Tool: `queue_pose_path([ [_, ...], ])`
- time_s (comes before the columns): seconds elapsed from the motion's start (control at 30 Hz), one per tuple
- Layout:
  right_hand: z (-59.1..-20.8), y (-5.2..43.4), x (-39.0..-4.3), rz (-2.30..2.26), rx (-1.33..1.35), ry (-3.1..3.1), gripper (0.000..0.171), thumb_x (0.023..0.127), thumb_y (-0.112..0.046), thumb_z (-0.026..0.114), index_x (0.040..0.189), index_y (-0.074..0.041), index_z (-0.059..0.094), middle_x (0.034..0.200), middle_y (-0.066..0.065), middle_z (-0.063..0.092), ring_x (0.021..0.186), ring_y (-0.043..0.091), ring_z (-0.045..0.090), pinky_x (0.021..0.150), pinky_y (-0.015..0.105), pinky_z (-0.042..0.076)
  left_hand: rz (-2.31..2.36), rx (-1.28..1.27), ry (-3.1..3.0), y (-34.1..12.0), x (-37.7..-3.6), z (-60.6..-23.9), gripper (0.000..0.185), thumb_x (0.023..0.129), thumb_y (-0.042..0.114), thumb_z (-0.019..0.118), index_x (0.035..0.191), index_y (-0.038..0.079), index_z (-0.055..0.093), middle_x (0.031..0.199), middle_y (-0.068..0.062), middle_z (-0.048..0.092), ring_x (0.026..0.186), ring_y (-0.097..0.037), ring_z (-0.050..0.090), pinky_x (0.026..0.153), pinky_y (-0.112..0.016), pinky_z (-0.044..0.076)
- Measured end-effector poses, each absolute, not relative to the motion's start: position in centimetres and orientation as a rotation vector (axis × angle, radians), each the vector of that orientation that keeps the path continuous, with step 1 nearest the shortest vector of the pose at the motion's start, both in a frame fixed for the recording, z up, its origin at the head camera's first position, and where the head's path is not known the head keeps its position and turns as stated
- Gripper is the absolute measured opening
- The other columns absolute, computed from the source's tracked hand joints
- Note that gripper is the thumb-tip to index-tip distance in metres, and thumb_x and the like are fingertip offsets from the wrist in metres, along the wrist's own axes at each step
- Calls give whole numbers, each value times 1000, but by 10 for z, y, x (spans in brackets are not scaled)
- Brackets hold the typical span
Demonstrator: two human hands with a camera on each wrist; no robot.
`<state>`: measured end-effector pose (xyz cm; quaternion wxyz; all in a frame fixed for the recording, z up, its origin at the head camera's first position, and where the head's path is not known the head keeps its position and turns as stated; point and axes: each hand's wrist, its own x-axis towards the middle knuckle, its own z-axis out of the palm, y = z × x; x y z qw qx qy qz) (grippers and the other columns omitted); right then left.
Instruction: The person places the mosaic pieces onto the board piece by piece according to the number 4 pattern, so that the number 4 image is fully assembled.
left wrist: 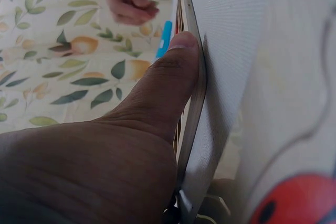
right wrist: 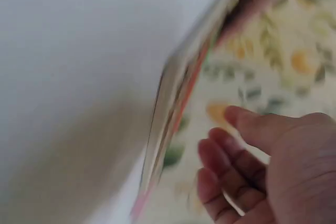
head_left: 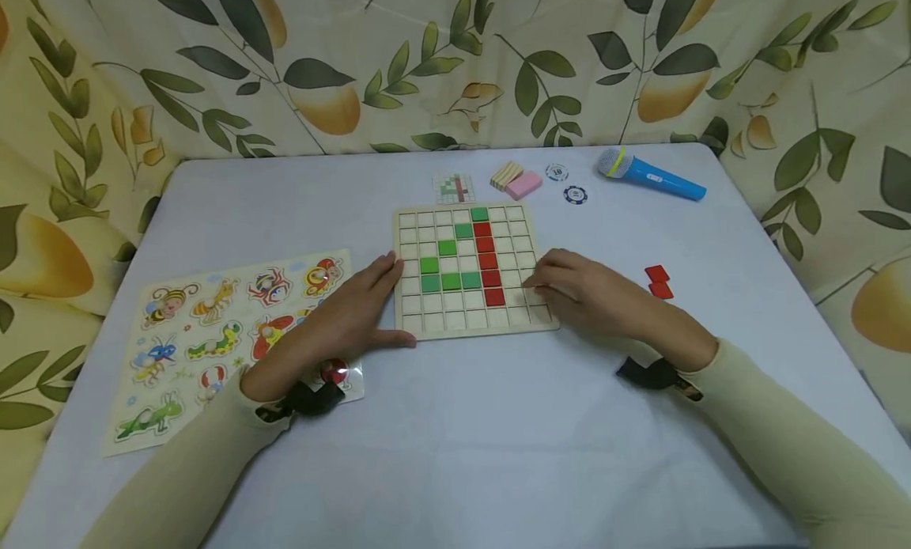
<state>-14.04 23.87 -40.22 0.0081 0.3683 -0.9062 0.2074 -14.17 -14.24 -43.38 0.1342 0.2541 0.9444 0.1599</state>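
Note:
A wooden grid board point(head_left: 467, 270) lies mid-table, with green tiles point(head_left: 451, 281) in a stepped shape and a column of red tiles point(head_left: 487, 261). My left hand point(head_left: 349, 312) rests against its left side, fingers straight along the edge and thumb point(left wrist: 181, 61) touching near the lower left corner. Over the board's right part, my right hand point(head_left: 587, 289) has loosely bent fingers. In the right wrist view its thumb point(right wrist: 257, 124) and fingers stand apart, holding nothing. Two loose red tiles point(head_left: 659, 282) lie to the right of that hand.
An insect puzzle board point(head_left: 235, 335) lies at left, partly under my left forearm. Behind the grid board are a small pattern card point(head_left: 453, 189), a striped block point(head_left: 506, 174), a pink block point(head_left: 524, 185), two round chips point(head_left: 576, 194) and a blue microphone point(head_left: 658, 176).

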Motion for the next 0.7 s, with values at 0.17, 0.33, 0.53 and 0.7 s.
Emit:
queue_pose_path([
  [0.17, -393, 304, -121, 755, 768, -2730, 34, 93, 11, 73, 118, -11, 77, 111, -4, 74, 97, 0, 61, 85, 7, 50, 463, 734, 2732, -142, -143, -432, 123, 86, 66, 80, 172, 7, 14, 182, -12, 5, 169, -34, 12, 134, -53, 29],
  [0.33, -400, 357, -98, 904, 307, -2786, 28, 100, -1, 70, 125, -13, 75, 113, -24, 65, 99, -14, 54, 85, -4, 40, 462, 732, 2725, -145, -142, -431, 124, 86, 66, 80, 172, 6, 13, 182, -13, 5, 169, -35, 12, 134, -53, 29],
  [0.53, -419, 387, -92, 895, 186, -2905, 30, 102, -5, 68, 132, -10, 70, 127, 6, 66, 101, -13, 48, 84, -5, 37, 476, 710, 2719, -149, -140, -431, 123, 86, 62, 82, 172, 6, 13, 182, -12, 4, 169, -36, 12, 134, -54, 28],
  [0.7, -428, 397, -90, 856, 148, -2977, 32, 102, -7, 70, 133, -13, 69, 127, 10, 64, 97, -6, 46, 80, -1, 37, 490, 743, 2704, -144, -141, -431, 122, 87, 63, 81, 172, 6, 13, 182, -13, 5, 169, -37, 13, 133, -55, 28],
])
